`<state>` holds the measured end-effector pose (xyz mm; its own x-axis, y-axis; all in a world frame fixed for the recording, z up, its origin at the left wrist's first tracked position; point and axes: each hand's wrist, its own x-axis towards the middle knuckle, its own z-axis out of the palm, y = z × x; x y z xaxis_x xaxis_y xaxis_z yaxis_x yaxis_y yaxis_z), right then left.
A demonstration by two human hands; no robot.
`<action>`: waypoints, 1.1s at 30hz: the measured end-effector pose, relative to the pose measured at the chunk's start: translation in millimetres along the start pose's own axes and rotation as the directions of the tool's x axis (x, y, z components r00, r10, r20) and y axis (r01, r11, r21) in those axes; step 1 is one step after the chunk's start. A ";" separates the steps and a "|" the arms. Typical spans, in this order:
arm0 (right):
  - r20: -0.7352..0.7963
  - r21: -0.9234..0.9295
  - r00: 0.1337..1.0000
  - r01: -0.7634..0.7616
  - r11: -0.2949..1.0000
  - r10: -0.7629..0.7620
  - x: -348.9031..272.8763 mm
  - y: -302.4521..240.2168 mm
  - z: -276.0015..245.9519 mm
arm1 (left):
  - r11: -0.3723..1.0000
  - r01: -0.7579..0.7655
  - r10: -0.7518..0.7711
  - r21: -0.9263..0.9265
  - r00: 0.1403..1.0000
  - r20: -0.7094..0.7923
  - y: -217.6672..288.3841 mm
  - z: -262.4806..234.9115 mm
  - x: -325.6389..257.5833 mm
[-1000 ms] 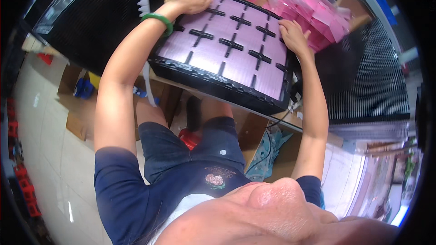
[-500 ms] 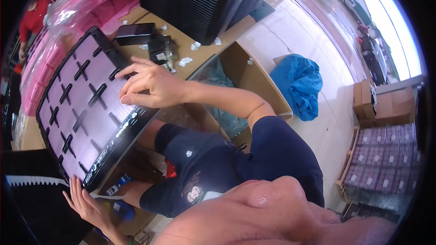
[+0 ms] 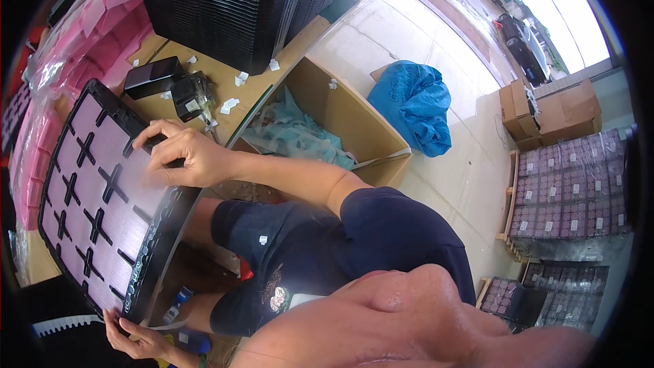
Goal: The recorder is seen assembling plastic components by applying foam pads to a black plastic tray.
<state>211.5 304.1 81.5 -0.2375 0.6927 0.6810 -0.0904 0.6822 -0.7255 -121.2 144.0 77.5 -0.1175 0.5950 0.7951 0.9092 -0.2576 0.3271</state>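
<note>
A black-framed tray (image 3: 102, 187) with a lilac face and rows of black cross-shaped ribs stands tilted at the left. My left hand (image 3: 138, 342) is at its lower corner, with fingers and thumb around the edge. My right hand (image 3: 187, 157) is over the tray's upper right side, its fingers bent and apart and nothing visible between them. Its thumb is smeared by motion. Behind that hand, on a brown board, lie a black box-shaped item (image 3: 153, 77) and a small black device (image 3: 191, 97) in clear wrap.
A tall stack of black trays (image 3: 211, 13) rises behind the board. Pink wrapped material (image 3: 82, 48) is at far left. An open carton (image 3: 354, 112) holds pale scraps. A blue bag (image 3: 412, 105), brown cartons (image 3: 565, 109) and pallets of wrapped lilac trays (image 3: 569, 191) are on the right.
The view has shifted, so the surroundings sit further left. My right hand stays by the tray's upper right side. My left fingers have gone from stretched along the corner to bent around it.
</note>
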 end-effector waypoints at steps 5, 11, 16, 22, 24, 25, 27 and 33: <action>0.020 -0.100 0.999 0.040 0.994 -0.038 0.3 3.8 -0.1 | 0.999 -0.001 0.003 0.032 0.999 -0.045 -15.7 -2.9 -5.5; 0.034 -0.109 0.999 0.033 0.993 -0.030 0.2 4.0 1.8 | 0.997 0.079 -0.081 -0.024 0.994 -0.070 -16.0 -1.7 -3.4; -0.038 -0.119 0.998 0.050 0.992 -0.055 1.1 2.0 7.5 | 0.999 0.043 -0.042 0.020 0.998 -0.044 -22.9 -2.2 -1.7; -0.015 -0.070 0.999 -0.034 0.997 0.033 -0.6 -2.6 2.3 | 0.997 0.049 -0.047 -0.062 0.998 0.031 -21.3 2.9 2.4; 0.038 -0.120 0.999 -0.028 0.992 0.033 -0.5 -3.3 -3.0 | 0.994 0.053 -0.045 -0.094 0.996 0.081 -20.6 -1.1 7.7; 0.040 -0.114 0.999 -0.027 0.993 0.032 0.1 -3.5 -3.4 | 0.990 0.059 -0.042 -0.126 0.991 0.130 -20.0 -3.6 9.5; 0.046 -0.150 0.999 -0.008 0.989 0.016 1.6 -2.7 -0.8 | 0.998 0.032 -0.027 -0.061 0.997 0.074 -19.9 -6.7 10.0; 0.010 -0.186 0.999 -0.038 0.982 0.040 3.1 0.9 3.6 | 0.951 0.278 -0.282 -0.137 0.959 -0.007 -5.2 0.5 3.7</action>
<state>207.2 306.0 82.6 -0.2511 0.7171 0.6502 0.0997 0.6873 -0.7195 -126.1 147.9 78.6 -0.3719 0.6381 0.6742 0.7767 -0.1839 0.6024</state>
